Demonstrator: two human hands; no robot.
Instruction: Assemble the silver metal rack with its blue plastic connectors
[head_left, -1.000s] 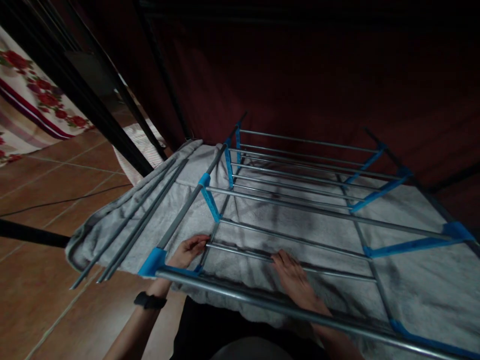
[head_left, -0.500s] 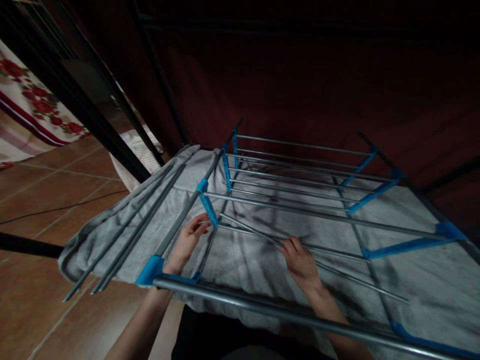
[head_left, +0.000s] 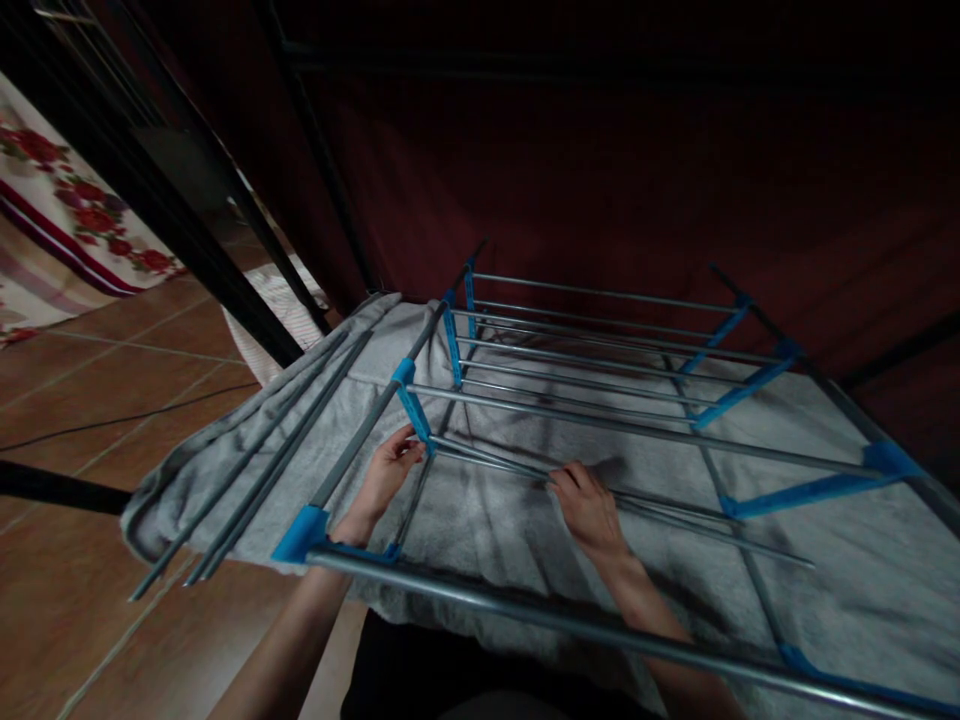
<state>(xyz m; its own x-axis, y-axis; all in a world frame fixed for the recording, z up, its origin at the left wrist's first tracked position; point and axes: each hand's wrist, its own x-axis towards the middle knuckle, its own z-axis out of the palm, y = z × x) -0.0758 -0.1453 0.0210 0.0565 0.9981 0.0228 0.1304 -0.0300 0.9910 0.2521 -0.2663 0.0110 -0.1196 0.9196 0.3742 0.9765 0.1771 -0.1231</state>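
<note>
A rack frame of grey metal tubes [head_left: 570,412] joined by blue plastic brackets [head_left: 414,412] lies on a grey blanket. My right hand [head_left: 586,505] is closed around a thin metal rod [head_left: 772,553] near its middle. The rod's left end meets the lower end of a bracket, while its right end angles off toward me over the blanket. At that same bracket end, my left hand [head_left: 388,468] pinches the blue plastic. Whether the rod tip sits inside the bracket is too small to tell. Another fixed rod runs close behind the held one.
Several loose metal tubes [head_left: 289,450] lie on the blanket [head_left: 495,560] to the left, their near ends jutting past its edge. A thick front tube [head_left: 480,600] crosses above my forearms. Black posts [head_left: 180,220] stand at the left, with a dark red curtain [head_left: 600,160] behind.
The rod's left end has moved down and left to the bracket's lower end. My right hand has shifted slightly left and up with it. My left hand has moved closer to the bracket.
</note>
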